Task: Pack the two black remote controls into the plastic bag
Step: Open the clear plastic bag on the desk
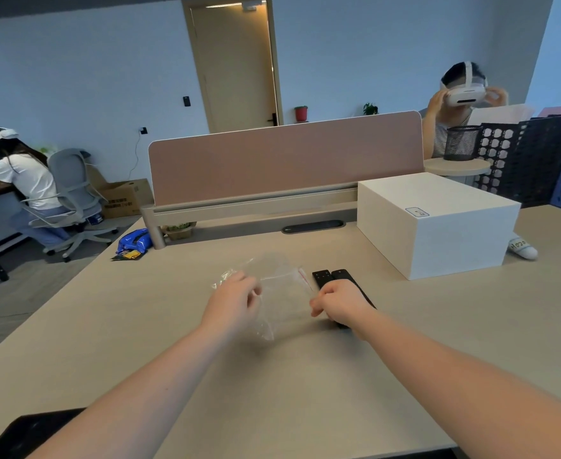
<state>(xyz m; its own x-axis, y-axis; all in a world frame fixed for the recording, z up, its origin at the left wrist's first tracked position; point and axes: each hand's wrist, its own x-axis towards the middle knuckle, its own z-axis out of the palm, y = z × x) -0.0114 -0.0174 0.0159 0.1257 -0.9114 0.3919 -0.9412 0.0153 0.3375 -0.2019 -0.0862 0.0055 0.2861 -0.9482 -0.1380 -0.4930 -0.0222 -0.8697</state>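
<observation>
Plastic bag (282, 293): clear, with a red strip at its top edge, lying crumpled near the middle of the desk (305, 392), between the two hands.
Remote controls: two black ones side by side, touching, just right of the bag; the left remote (322, 278) and the right remote (347, 276) show only their far ends, the rest hidden under the right hand.
Left hand (236, 299): fingers curled and pinched on the bag's left side, lifting a fold of the plastic.
Right hand (338, 303): fingers bent down over the near part of the remotes, thumb tip at the bag's right edge; whether it grips a remote cannot be told.
White box (438, 223): closed, toward the desk's far right corner, well apart from the remotes.
Divider panel (285, 157): pink, upright along the desk's far edge.
Dark flat object (24, 432): at the near left corner.
Background: two people wearing white headsets, one seated far left, one behind the divider at right.
</observation>
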